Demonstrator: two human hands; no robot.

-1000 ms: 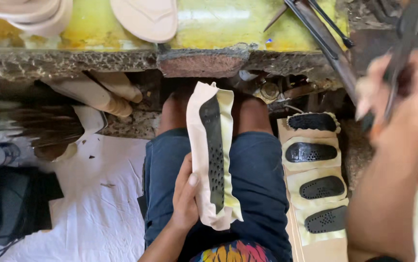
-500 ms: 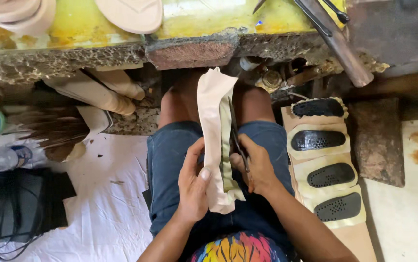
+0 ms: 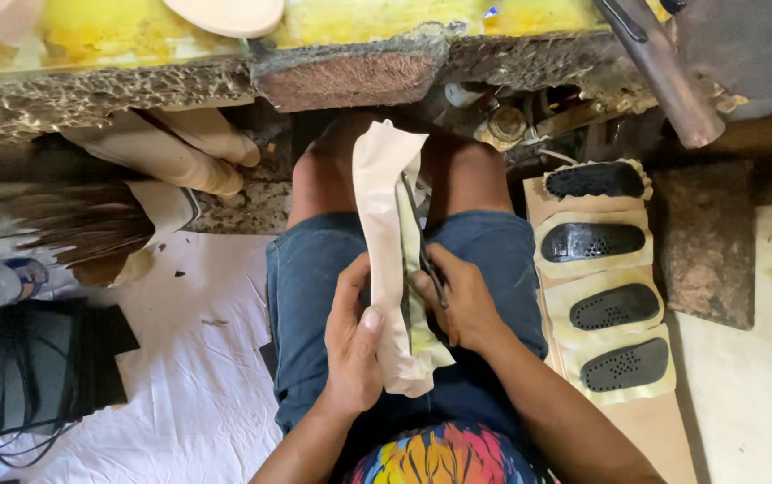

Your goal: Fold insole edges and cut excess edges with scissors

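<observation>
Two hands are working over the lap of a person sitting at a low, rough-edged worktop (image 3: 117, 85) coated in yellow. That worktop is running across the far side, and its front edge is overhanging the person's knees. A white cloth (image 3: 198, 358) is lying spread on the floor beside the left leg, likely catching scraps. Along the right leg a board (image 3: 646, 421) is carrying four black perforated pads (image 3: 616, 306), each on a pale backing and lined up from the worktop's front edge back toward the sitter, probably so each is within easy reach. The long cream insole piece (image 3: 384, 206) is standing nearly upright over the thighs, its top pointing at the worktop edge. The left hand (image 3: 354, 336) is closing around its lower part, thumb pressing on the face, steadying it. The right hand (image 3: 462, 305) is gripping a slim dark tool (image 3: 422, 237), seemingly scissors, laid against the piece's right edge as if trimming it.
</observation>
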